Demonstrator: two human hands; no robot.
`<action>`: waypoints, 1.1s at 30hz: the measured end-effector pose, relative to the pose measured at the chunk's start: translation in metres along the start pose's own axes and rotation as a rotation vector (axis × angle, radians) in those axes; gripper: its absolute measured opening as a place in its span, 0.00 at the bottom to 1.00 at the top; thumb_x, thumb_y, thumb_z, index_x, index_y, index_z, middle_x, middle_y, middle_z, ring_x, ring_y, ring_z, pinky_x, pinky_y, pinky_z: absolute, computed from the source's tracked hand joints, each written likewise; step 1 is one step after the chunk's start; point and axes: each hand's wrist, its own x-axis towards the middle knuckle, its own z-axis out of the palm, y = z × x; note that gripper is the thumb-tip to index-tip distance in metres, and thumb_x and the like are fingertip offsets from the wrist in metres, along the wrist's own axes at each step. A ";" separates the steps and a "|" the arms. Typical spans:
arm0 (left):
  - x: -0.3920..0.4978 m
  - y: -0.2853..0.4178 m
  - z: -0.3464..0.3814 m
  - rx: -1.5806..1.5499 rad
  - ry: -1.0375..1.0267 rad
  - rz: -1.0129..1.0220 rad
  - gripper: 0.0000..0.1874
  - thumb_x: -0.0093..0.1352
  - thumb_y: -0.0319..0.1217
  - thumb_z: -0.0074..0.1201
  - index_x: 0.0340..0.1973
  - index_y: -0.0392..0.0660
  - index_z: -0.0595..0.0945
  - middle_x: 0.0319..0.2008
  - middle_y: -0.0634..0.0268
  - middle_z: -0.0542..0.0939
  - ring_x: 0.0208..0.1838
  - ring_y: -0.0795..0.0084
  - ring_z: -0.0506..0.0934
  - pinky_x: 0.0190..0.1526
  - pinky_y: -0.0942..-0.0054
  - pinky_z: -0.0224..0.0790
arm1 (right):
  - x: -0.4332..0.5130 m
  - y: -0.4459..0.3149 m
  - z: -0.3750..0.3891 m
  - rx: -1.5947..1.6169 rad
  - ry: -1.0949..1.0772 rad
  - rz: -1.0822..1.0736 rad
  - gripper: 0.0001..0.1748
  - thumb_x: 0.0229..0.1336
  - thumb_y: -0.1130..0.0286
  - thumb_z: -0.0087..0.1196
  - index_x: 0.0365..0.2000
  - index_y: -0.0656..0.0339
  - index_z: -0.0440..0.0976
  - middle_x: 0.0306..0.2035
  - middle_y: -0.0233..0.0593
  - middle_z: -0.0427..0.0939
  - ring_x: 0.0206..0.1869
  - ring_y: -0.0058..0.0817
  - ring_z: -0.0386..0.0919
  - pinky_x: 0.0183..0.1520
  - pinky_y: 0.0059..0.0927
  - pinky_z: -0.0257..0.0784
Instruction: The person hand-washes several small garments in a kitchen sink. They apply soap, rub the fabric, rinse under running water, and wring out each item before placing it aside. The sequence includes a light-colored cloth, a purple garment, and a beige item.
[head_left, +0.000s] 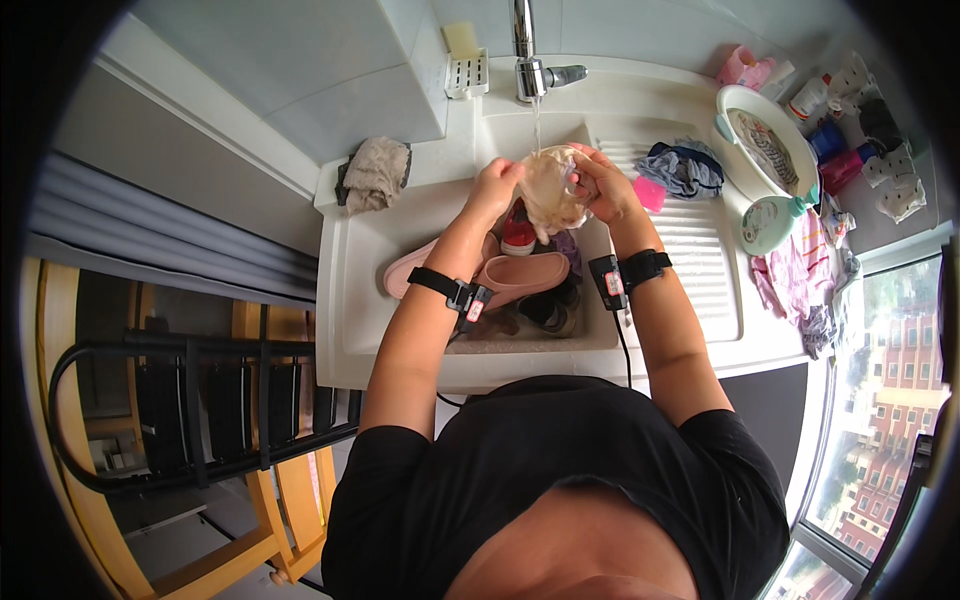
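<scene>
A wet cream-coloured cloth item (553, 191) is stretched between my two hands, below the thin stream of water from the chrome faucet (531, 75). My left hand (495, 187) pinches its left edge; my right hand (602, 184) grips the right edge. Underneath, in the white laundry sink (375, 225), lie pink slippers (525, 276), a red shoe with a white toe (517, 229), a dark shoe (551, 309) and some purple cloth (568, 251). Part of this pile is hidden by the cloth and my left arm.
On the ribbed washboard to the right lie a pink soap bar (649, 194) and crumpled blue-grey cloth (682, 169). Farther right stand a white basin (727, 165) with cloth inside and a pale green bottle (769, 225). A beige rag (375, 172) rests on the back left ledge.
</scene>
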 end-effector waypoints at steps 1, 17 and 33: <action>0.000 0.000 -0.001 -0.001 0.084 -0.009 0.12 0.64 0.35 0.47 0.38 0.39 0.74 0.32 0.66 0.76 0.38 0.77 0.71 0.43 0.77 0.61 | -0.002 -0.002 0.001 0.026 -0.083 -0.001 0.13 0.58 0.71 0.41 0.44 0.60 0.65 0.32 0.32 0.72 0.25 0.17 0.69 0.23 0.17 0.65; 0.020 -0.012 -0.009 0.072 0.091 -0.126 0.16 0.64 0.37 0.39 0.37 0.38 0.76 0.28 0.63 0.77 0.29 0.73 0.75 0.29 0.76 0.65 | -0.015 -0.033 0.023 -0.225 -0.101 -0.126 0.16 0.55 0.74 0.43 0.46 0.65 0.66 0.34 0.32 0.73 0.26 0.18 0.71 0.23 0.13 0.61; 0.002 0.035 0.036 0.201 -0.055 0.237 0.19 0.58 0.20 0.38 0.45 0.41 0.73 0.38 0.61 0.75 0.36 0.75 0.73 0.34 0.79 0.67 | -0.007 0.055 0.002 -0.577 -0.106 -0.150 0.14 0.51 0.69 0.48 0.40 0.61 0.66 0.36 0.36 0.72 0.37 0.28 0.71 0.40 0.29 0.67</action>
